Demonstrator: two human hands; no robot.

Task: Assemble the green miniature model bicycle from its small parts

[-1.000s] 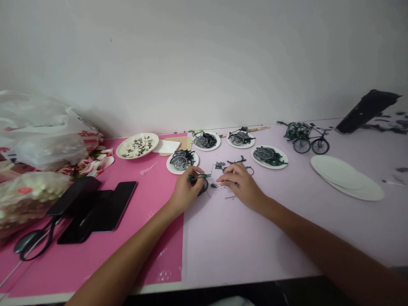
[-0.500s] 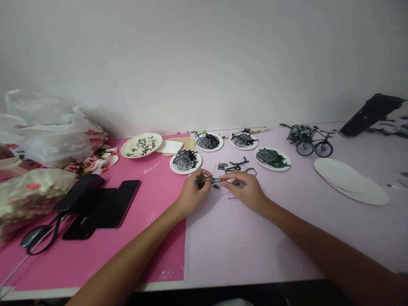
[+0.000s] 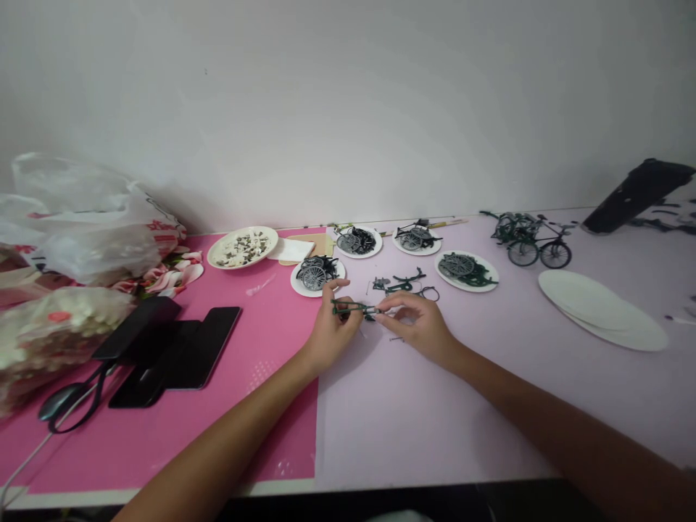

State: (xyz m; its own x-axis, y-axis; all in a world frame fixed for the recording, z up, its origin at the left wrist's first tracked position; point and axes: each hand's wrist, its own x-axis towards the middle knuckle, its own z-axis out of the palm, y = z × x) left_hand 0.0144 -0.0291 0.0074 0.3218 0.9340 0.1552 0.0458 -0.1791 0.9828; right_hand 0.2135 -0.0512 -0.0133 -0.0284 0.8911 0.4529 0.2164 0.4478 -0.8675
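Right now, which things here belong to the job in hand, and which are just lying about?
Likely in the job:
green frame, in left hand
loose parts
piled parts
model bike

Likely just lying about:
plastic bag
flowers
dark devices

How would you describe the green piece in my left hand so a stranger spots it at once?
Start at the seam where the pink covering meets the lilac covering. Follow it away from you to the left hand, which grips the green piece, one end toward the right hand. Unlike the loose green parts lying beyond it, this one is held between fingers.
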